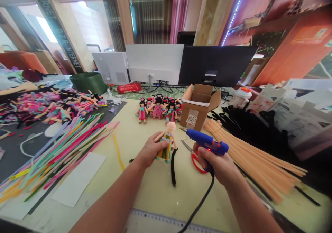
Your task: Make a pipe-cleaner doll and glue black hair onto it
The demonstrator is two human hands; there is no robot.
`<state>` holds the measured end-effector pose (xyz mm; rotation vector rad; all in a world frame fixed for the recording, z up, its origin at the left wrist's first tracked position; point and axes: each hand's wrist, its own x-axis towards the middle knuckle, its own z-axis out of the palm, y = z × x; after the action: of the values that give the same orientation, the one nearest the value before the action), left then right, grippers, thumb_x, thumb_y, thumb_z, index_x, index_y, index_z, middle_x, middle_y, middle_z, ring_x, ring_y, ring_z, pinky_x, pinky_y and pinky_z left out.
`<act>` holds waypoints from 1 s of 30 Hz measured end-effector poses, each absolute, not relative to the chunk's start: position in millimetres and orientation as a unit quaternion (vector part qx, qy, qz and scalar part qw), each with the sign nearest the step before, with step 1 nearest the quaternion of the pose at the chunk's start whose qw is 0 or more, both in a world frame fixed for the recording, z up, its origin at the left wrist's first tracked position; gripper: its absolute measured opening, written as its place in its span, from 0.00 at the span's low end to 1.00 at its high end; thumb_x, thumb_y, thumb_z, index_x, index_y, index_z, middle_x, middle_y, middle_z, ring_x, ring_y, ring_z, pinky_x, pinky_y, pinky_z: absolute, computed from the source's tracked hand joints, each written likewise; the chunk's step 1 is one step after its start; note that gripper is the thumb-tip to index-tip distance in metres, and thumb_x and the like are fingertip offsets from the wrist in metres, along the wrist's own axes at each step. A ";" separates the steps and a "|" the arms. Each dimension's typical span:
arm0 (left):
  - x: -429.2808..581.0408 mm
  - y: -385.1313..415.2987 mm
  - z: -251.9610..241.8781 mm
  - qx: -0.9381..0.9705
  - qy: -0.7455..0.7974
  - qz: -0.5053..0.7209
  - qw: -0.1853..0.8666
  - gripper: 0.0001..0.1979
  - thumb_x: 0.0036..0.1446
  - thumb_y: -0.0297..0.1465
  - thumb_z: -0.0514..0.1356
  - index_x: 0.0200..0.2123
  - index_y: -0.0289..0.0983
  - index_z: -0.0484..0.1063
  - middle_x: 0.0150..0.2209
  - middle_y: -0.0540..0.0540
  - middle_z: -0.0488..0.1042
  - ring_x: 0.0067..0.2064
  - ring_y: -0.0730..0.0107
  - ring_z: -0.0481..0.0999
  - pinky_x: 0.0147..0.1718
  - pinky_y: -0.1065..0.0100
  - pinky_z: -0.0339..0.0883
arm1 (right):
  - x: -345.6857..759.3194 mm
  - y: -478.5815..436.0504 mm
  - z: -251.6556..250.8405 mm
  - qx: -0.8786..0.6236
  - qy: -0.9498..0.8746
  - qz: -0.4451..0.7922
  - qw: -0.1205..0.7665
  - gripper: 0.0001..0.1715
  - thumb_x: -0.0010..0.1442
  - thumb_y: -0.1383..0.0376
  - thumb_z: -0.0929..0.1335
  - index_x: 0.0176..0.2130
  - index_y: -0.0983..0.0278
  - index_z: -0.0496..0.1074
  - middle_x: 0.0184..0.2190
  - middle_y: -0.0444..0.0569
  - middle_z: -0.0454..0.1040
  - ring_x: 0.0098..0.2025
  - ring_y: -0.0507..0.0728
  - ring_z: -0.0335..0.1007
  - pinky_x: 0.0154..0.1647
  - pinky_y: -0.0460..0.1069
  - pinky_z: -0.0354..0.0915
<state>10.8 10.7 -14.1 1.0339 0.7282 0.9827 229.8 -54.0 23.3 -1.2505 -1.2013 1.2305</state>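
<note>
My left hand (153,149) is closed around the body of a small pipe-cleaner doll (165,151) in a yellow, green and white striped dress. The doll is upright, with a bare pinkish head. Just to its right a black pipe cleaner (173,169) extends toward me; I cannot tell whether it is attached to the doll. My right hand (211,158) grips a blue hot glue gun (204,140) by its handle, nozzle pointing left toward the doll but apart from it. A black cord runs down from the handle. Scissors (197,164) with red handles lie partly behind the right hand.
Several finished dolls (158,108) stand behind, beside an open cardboard box (193,113). Peach pipe cleaners (254,160) and black ones (238,126) lie right. Coloured pipe cleaners (75,143), white paper (80,179) and a doll pile (38,105) are left. A ruler (155,221) lies in front.
</note>
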 end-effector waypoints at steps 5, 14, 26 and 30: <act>14.2 8.5 -15.6 0.500 0.359 0.431 0.660 0.23 0.47 0.35 0.68 0.47 0.35 0.71 0.39 0.44 0.76 0.38 0.65 0.77 0.38 0.67 0.69 | 230.6 -63.0 33.6 -0.572 -0.495 0.464 0.460 0.24 0.51 0.48 0.71 0.36 0.66 0.73 0.17 0.41 0.64 0.20 0.50 0.58 0.20 0.46 0.57; 15.0 7.4 -20.3 0.502 0.387 0.418 0.651 0.26 0.47 0.34 0.69 0.50 0.38 0.70 0.42 0.44 0.76 0.40 0.61 0.78 0.41 0.65 0.69 | 231.3 -68.7 40.6 -0.565 -0.519 0.442 0.465 0.21 0.52 0.49 0.70 0.32 0.65 0.71 0.18 0.40 0.60 0.20 0.48 0.54 0.18 0.44 0.53; 14.9 7.4 -19.9 0.526 0.386 0.407 0.639 0.24 0.48 0.35 0.68 0.49 0.37 0.70 0.41 0.45 0.76 0.38 0.64 0.77 0.40 0.66 0.69 | 231.5 -68.6 33.7 -0.572 -0.536 0.413 0.464 0.17 0.53 0.52 0.70 0.30 0.63 0.69 0.18 0.39 0.61 0.19 0.48 0.54 0.16 0.44 0.53; 16.1 6.6 -18.2 0.534 0.386 0.409 0.631 0.24 0.48 0.35 0.67 0.49 0.37 0.70 0.41 0.44 0.77 0.38 0.65 0.77 0.41 0.66 0.68 | 231.5 -68.4 33.9 -0.570 -0.532 0.417 0.467 0.17 0.53 0.51 0.70 0.29 0.63 0.69 0.17 0.38 0.59 0.19 0.48 0.52 0.16 0.44 0.52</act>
<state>16.1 6.6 -18.2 1.2236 0.8847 0.9361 231.5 -68.4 33.9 -1.3999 -1.3055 1.0238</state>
